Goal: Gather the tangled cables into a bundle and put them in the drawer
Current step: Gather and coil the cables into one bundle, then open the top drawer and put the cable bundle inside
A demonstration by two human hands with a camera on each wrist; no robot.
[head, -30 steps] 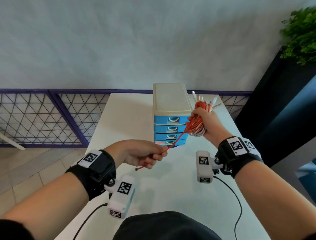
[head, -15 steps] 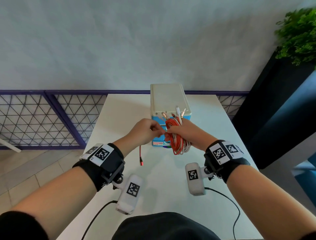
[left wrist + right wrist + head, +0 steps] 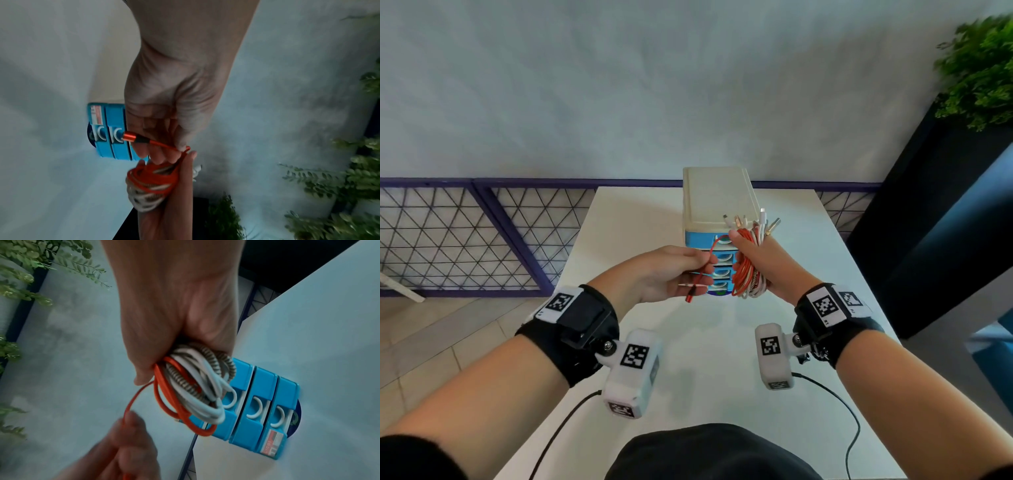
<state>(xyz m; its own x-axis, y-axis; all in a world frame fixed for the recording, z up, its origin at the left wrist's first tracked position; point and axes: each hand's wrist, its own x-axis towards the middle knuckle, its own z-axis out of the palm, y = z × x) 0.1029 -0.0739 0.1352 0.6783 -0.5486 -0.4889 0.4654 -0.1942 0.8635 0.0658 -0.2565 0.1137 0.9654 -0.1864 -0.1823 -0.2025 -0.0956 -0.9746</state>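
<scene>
So, right hand [image 3: 763, 263] grips looped bundle [image 3: 748, 274], orange, white, braided, left hand [image 3: 667, 274] pinches orange end [image 3: 692, 295]

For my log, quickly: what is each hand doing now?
Left hand: pinches the orange cable's loose end.
Right hand: grips the coiled cable bundle.

Orange, white and striped grey cables [image 3: 193, 391], blue drawers [image 3: 259, 404] with white handles, cream lid [image 3: 717, 197], purple fence [image 3: 482, 236], green plant [image 3: 983, 72].
</scene>
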